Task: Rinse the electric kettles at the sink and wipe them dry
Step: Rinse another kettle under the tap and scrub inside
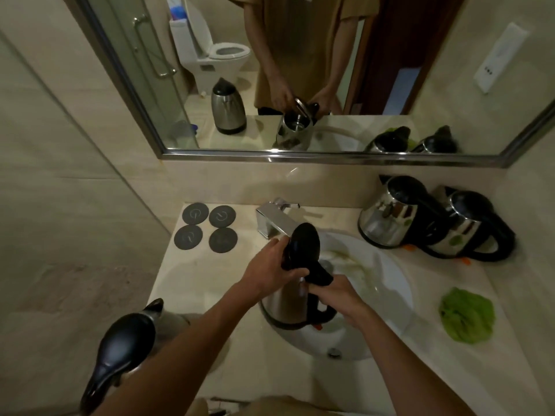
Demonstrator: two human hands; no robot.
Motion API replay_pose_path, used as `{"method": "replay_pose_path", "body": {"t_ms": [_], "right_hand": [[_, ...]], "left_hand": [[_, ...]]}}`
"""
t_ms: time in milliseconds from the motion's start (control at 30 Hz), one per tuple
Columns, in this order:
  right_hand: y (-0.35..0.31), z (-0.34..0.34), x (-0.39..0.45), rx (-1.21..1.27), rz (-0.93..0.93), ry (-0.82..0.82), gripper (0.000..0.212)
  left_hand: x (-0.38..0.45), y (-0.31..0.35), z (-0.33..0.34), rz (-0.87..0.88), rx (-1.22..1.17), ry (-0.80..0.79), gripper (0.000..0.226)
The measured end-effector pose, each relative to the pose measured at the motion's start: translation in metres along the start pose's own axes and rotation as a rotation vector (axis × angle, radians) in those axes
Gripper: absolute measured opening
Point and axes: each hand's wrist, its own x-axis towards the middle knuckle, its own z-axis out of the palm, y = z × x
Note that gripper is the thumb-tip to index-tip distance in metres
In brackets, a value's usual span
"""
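Hidden: kettle (285,304) inside, behind raised lid (301,246)
L hand (271,270): gripped lid
R hand (333,295): gripped handle (318,276)
Surface: beige counter (270,373) w/ sink (387,283) under kettle
Room: mirror (300,70) behind sink

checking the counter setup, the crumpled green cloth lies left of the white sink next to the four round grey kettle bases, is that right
Not quite. In the head view the crumpled green cloth lies right of the white sink, on the counter. The four round grey kettle bases are on the left side, apart from it.
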Motion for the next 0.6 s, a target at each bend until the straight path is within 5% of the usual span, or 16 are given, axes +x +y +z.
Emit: {"method": "replay_pose_path", "body": {"t_ms": [233, 600], "right_hand": [[0.035, -0.040, 0.024, 0.025, 0.081, -0.022, 0.035], [0.045, -0.047, 0.073, -0.081, 0.175, -0.160, 0.017]], "left_hand": [[0.004, 0.000, 0.042, -0.216, -0.011, -0.019, 0.091], [0.031, -0.015, 0.071, -0.372, -0.140, -0.186, 0.038]]}}
